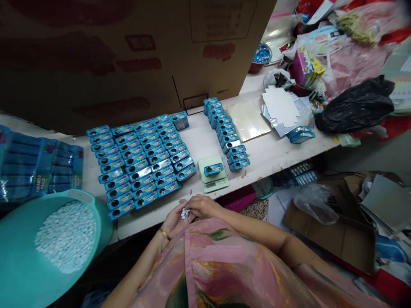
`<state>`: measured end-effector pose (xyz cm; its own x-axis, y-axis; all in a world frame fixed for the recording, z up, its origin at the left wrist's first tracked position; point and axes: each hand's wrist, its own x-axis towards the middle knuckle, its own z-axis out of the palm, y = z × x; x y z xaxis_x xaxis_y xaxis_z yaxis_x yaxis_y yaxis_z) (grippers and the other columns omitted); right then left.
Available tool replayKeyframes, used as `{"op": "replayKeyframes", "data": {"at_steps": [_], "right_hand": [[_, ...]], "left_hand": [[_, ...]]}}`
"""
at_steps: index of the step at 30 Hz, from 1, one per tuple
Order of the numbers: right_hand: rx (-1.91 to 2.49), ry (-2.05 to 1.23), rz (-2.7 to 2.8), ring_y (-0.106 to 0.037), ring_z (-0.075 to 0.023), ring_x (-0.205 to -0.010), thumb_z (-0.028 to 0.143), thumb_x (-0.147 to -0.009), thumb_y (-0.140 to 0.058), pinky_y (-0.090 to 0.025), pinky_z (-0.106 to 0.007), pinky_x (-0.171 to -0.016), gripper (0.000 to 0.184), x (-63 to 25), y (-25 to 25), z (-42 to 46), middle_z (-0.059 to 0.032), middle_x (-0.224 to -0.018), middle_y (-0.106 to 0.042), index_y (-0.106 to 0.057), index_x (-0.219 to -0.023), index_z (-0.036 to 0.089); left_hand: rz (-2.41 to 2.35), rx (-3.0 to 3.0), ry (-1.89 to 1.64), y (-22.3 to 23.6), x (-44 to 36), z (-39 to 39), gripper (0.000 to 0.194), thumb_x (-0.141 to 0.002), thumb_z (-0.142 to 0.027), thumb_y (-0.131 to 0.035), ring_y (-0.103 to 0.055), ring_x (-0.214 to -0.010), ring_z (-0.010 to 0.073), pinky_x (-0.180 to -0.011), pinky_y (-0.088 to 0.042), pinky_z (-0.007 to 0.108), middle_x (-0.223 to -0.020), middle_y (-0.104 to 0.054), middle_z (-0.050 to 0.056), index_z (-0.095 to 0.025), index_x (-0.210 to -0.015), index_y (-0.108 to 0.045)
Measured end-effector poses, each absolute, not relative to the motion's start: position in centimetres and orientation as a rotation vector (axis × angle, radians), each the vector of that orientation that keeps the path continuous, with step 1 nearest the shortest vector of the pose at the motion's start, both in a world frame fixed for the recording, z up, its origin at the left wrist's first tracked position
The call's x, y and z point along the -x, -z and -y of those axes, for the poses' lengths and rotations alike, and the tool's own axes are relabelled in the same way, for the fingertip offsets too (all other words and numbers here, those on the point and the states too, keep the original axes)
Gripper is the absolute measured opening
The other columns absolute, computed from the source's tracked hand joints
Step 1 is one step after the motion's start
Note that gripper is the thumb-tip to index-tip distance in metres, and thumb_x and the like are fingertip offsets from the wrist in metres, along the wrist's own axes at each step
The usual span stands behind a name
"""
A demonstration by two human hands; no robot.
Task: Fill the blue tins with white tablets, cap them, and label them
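My left hand (173, 221) is cupped palm up at the table's front edge, with several small white candies (185, 213) in it. Over that palm, my right hand (203, 206) has its fingers bent together beside the candies; what is between its fingertips is hidden. Just beyond my hands stands a pale green digital scale (212, 185), with one blue tin (213, 169) on its plate. To the left of the scale, blue tins (138, 173) with dark round openings stand in packed rows, and white pieces show in a few near ones. Another column of blue tins (228, 137) stands behind the scale.
A turquoise tub (102, 218) at left holds a heap of white candies (69, 239). A large cardboard box (128, 64) walls off the back. Clear plastic sheets (248, 121), white card (281, 107) and a black bag (355, 105) lie to the right.
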<state>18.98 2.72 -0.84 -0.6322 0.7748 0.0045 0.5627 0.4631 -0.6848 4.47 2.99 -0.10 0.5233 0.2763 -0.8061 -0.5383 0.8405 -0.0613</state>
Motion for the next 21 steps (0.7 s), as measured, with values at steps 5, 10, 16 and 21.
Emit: {"op": "replayKeyframes", "data": {"at_steps": [5, 10, 16, 21], "right_hand": [[1.476, -0.759, 1.992, -0.055, -0.0124, -0.083, 0.011, -0.077, -0.048, -0.043, -0.023, -0.077, 0.017, -23.4, -0.9, -5.5, -0.0043, -0.084, -0.062, -0.061, -0.088, 0.016], [1.763, -0.646, 1.977, -0.056, -0.0150, -0.082, 0.009, -0.074, -0.052, -0.043, -0.026, -0.075, 0.022, -25.9, -1.2, -8.8, -0.0057, -0.088, -0.062, -0.062, -0.092, 0.017], [1.704, -0.668, 1.854, -0.058, -0.0146, -0.083, 0.011, -0.076, -0.049, -0.044, -0.026, -0.076, 0.023, -25.9, -0.3, -8.8, -0.0057, -0.091, -0.063, -0.062, -0.094, 0.018], [1.549, -0.673, 1.524, -0.058, -0.0129, -0.080, 0.015, -0.079, -0.046, -0.046, -0.025, -0.073, 0.020, -26.1, -0.5, -7.3, -0.0038, -0.083, -0.064, -0.064, -0.085, 0.018]], "left_hand": [[-0.916, 0.214, -0.517, 0.8, -4.3, -2.9, 0.021, -0.081, -0.015, -0.042, -0.062, -0.086, 0.0216, -0.073, -0.051, 0.029, -0.085, -0.065, 0.017, -0.004, -0.092, -0.055], [-0.929, 0.200, -0.527, 1.0, -4.1, -2.7, 0.023, -0.080, -0.015, -0.042, -0.062, -0.086, 0.0215, -0.074, -0.051, 0.028, -0.087, -0.065, 0.017, -0.004, -0.096, -0.054], [-0.933, 0.218, -0.552, 0.8, -3.6, -2.5, 0.023, -0.081, -0.016, -0.041, -0.062, -0.085, 0.0199, -0.075, -0.051, 0.027, -0.088, -0.066, 0.016, -0.004, -0.096, -0.056], [-0.944, 0.223, -0.572, 0.6, -3.6, -2.7, 0.026, -0.082, -0.015, -0.040, -0.062, -0.084, 0.0198, -0.073, -0.051, 0.028, -0.088, -0.066, 0.015, -0.005, -0.100, -0.055]]}}
